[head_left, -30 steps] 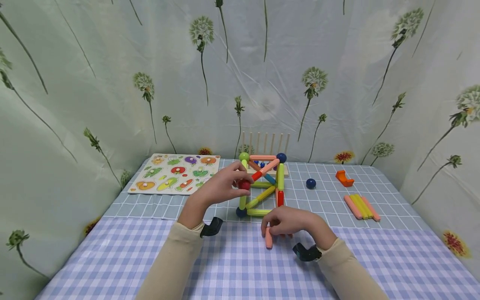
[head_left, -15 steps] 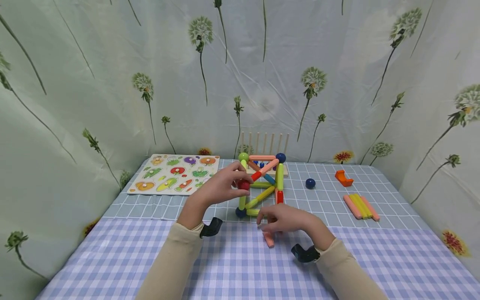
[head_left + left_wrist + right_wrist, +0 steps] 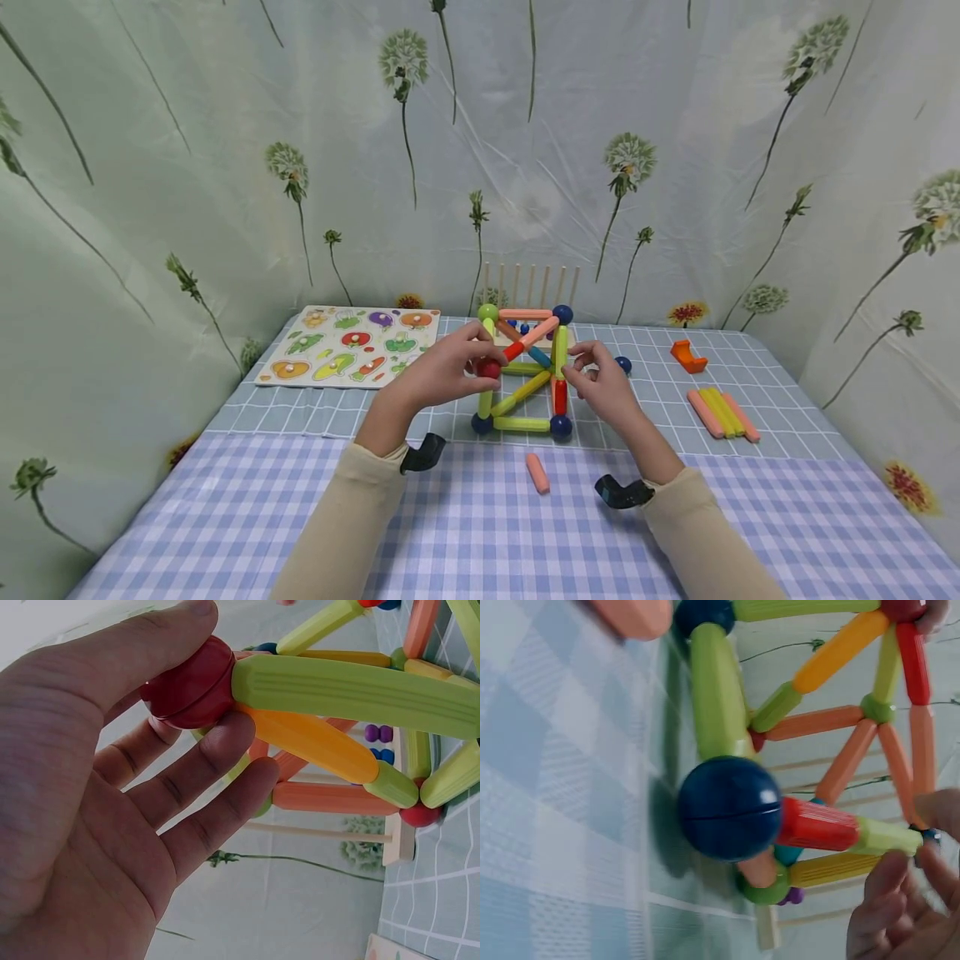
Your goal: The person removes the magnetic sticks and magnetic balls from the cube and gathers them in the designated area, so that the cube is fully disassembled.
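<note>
Thumb and fingers of my left hand (image 3: pixel 446 367) pinch a red ball (image 3: pixel 196 684) at the upper front left corner of a toy frame of coloured rods and balls. From that ball a light green rod (image 3: pixel 352 694) extends. At the frame's right side, my right hand (image 3: pixel 606 385) has its bent fingertips beside the light green upper part of an upright post (image 3: pixel 561 354); its lower part is red. The right wrist view has thumb and fingers on either side of that green rod (image 3: pixel 885 836), apparently without a grip. A short pink rod (image 3: pixel 537 473) lies on the checked cloth.
A vegetable peg puzzle board (image 3: pixel 348 346) lies back left, and a wooden peg rack (image 3: pixel 531 287) stands behind the frame. To the right are a dark blue ball (image 3: pixel 623 365), an orange curved piece (image 3: pixel 688 358) and several pink and yellow rods (image 3: pixel 723 414).
My right hand has let go of the short pink rod, which now lies tilted on the cloth, and has moved up to the right post. The left hand stays on the red ball.
</note>
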The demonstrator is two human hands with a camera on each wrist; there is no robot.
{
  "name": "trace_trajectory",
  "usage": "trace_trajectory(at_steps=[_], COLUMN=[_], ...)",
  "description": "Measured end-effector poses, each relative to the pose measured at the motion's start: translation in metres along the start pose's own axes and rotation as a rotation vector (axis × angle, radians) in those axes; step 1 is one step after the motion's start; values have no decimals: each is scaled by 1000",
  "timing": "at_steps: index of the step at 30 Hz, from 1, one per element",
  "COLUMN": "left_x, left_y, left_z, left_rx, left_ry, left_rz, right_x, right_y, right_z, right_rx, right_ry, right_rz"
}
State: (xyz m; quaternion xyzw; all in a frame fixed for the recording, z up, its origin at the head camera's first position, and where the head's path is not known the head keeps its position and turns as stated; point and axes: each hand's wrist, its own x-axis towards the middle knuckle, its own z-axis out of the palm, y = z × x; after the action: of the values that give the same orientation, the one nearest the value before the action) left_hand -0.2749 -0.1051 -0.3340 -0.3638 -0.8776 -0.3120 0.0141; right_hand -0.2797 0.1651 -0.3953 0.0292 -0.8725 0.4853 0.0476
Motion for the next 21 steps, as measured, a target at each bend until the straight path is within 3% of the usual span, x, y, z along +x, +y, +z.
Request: trace_trajectory(at_steps=[3, 7, 10, 21], left_x=[0, 0, 1, 1], left_y=[0, -1, -2, -3], left_z=[0, 1, 1, 2], left_rx=[-2, -9, -12, -11], left_ry=[-1, 3, 3, 0], left_rz=[-3, -5, -7, 0], right_x=[3, 5, 6, 5], right_y=[4, 10, 13, 17], right_z=[2, 2, 2, 2], right_rx=[-6, -21, -13, 113], right_ry=[-13, -118, -177, -203], right_rz=[98, 171, 177, 191])
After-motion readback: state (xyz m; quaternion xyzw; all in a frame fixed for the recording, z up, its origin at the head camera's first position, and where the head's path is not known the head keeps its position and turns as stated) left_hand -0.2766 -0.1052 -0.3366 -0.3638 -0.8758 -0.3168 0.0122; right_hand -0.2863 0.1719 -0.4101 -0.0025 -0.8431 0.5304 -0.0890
